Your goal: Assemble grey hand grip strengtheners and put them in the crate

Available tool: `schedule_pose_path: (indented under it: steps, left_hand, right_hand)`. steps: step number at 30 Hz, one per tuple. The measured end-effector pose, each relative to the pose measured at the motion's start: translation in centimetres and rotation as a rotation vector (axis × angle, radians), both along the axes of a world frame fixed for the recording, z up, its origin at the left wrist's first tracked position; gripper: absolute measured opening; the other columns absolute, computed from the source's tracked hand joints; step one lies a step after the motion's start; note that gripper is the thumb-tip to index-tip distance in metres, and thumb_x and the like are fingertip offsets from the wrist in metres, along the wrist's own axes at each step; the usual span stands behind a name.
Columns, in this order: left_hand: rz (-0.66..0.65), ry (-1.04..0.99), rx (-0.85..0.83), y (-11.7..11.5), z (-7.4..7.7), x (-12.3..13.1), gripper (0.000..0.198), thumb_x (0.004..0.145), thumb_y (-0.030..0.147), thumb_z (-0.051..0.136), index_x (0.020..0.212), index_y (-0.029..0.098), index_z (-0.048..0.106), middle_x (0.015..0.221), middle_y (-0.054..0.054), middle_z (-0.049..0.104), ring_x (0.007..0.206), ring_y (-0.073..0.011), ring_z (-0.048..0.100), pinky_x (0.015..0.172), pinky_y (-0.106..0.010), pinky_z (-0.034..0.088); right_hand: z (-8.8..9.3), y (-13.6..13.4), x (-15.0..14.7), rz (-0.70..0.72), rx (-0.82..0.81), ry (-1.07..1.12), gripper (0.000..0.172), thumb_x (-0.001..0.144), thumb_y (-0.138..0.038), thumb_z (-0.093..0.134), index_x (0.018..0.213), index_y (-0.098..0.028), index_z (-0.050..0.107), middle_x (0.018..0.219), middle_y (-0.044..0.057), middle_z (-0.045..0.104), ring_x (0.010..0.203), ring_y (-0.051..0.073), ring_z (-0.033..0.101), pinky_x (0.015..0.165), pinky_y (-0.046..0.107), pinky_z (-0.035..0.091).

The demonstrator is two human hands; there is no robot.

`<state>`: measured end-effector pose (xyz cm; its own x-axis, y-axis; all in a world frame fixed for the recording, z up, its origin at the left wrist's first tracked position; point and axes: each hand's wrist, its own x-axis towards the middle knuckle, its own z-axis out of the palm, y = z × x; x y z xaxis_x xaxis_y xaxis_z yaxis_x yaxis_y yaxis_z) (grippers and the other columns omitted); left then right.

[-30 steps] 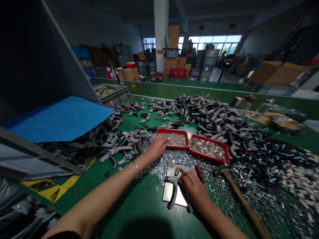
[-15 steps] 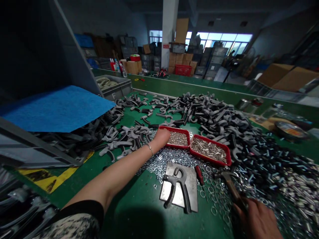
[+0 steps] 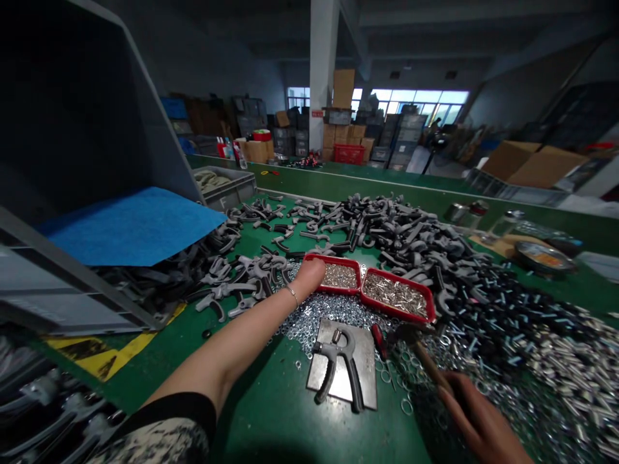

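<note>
My left hand [image 3: 314,276] reaches over the left end of a red tray [image 3: 358,281] of small metal pins. Its fingers curl down in a closed shape; whatever they hold is hidden. In my right hand [image 3: 476,412] is the wooden handle of a hammer [image 3: 425,361], its head low over scattered metal rings. A grey and black hand grip strengthener [image 3: 340,364] lies on a metal plate [image 3: 366,380] between my hands, with a small metal part near its top. A short red-handled tool [image 3: 379,339] rests just right of the plate.
A second red tray [image 3: 429,309] holds longer pins. Small nuts [image 3: 300,328] spread behind the plate. Grey handles [image 3: 391,222] are heaped at the back, with black parts and bolts [image 3: 503,322] at right. A large grey crate [image 3: 145,303] with a blue sheet [image 3: 140,225] stands left.
The hammer has shifted left and closer to the red-handled tool, with my right hand still around it. My left hand stays at the left tray. The whole view has shifted slightly.
</note>
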<state>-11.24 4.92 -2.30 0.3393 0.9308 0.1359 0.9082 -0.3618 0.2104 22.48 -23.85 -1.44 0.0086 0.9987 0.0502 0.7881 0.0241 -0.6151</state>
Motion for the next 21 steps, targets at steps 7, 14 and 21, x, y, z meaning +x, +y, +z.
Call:
schedule_pose_path:
  steps: [7,14,21]
  left_hand:
    - [0.031,-0.175,0.02,-0.3,0.7,-1.3,0.024,0.096,0.028,0.059,0.115,0.014,0.063,0.114,-0.01,0.066,0.102,-0.0222,0.064,0.09,-0.041,0.053]
    - [-0.033,-0.399,0.0,0.6,1.5,-2.9,0.016,0.09,0.015,0.055,0.09,0.015,0.071,0.087,-0.006,0.073,0.087,-0.0207,0.067,0.084,-0.029,0.05]
    - [-0.067,-0.534,-0.017,0.9,1.1,-3.6,0.017,0.086,0.011,0.058,0.091,0.016,0.073,0.095,-0.007,0.072,0.095,-0.0213,0.066,0.092,-0.031,0.048]
  right_hand:
    - [2.3,-0.8,-7.6,0.157,0.07,0.078,0.045,0.097,-0.035,0.047,0.142,-0.03,0.051,0.138,0.007,0.063,0.12,0.026,0.064,0.097,0.036,0.056]
    - [1.0,0.6,-8.6,0.32,0.01,0.018,0.047,0.098,-0.028,0.046,0.145,-0.033,0.048,0.14,0.006,0.062,0.122,0.026,0.063,0.101,0.039,0.054]
    - [0.2,0.2,-7.7,0.281,-0.136,0.069,0.047,0.097,-0.034,0.048,0.144,-0.031,0.051,0.136,0.008,0.065,0.118,0.027,0.066,0.097,0.037,0.056]
